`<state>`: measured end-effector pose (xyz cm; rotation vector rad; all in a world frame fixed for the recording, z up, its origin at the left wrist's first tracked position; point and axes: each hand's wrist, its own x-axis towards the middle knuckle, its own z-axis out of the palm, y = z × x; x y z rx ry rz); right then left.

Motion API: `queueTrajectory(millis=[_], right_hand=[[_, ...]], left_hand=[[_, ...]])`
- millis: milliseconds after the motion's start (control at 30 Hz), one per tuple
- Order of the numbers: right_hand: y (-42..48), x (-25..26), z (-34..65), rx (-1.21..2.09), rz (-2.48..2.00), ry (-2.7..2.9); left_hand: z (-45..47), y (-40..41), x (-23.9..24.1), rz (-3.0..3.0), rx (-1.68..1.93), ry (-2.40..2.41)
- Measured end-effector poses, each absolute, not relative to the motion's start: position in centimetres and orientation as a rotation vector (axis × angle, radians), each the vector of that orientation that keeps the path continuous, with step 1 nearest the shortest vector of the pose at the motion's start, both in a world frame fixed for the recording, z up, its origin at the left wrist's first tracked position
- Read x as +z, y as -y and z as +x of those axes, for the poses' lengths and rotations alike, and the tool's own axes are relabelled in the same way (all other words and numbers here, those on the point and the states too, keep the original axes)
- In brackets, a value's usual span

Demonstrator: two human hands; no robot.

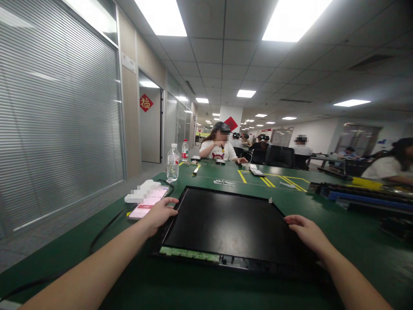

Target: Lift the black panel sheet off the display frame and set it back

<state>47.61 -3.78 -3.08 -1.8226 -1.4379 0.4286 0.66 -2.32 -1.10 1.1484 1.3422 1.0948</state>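
A black LCD panel [227, 226] lies screen up in front of me on the green table, in a dark frame. A narrow green circuit board [190, 254] shows along the left part of its near edge. On the panel's left edge, my left hand [161, 214] grips with its fingers bent over the rim. At the opposite side my right hand [305, 230] grips the right edge, fingertips curled at the rim and the thumb below them. The undersides of the panel's edges are hidden. A small pale tab [270, 200] sticks up at its far right corner.
Left of the panel are a lit phone [150, 201], a black cable [108, 226] and a water bottle [173, 162]. Small metal pieces [223, 182] lie beyond it. Dark and blue strips [342, 196] are stacked at right. A person [219, 148] sits across the table.
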Motion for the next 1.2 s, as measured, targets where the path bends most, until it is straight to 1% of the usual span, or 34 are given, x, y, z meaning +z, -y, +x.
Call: queueTrajectory(millis=[233, 633, 867, 1033, 1200], right_hand=[[4.0, -2.7, 47.5, 0.401, -1.884, 1.425], [4.3, -2.9, 47.2, 0.413, -1.941, 1.454], [4.5, -2.7, 46.9, 0.383, -1.927, 1.466], [4.6, -2.5, 46.8, 0.39, -1.947, 1.466], [4.6, -2.5, 46.9, 0.385, -1.958, 1.476]], left_hand=[[1.2, 2.9, -0.2, 1.045, 1.039, -1.323], [1.1, 2.7, -0.1, 0.946, 1.109, -1.333], [1.0, 1.6, -0.4, 0.78, 1.237, -1.147], [0.8, 1.1, -0.9, 0.772, 1.215, -1.051], [0.6, 1.2, -1.1, 0.841, 1.185, -1.08]])
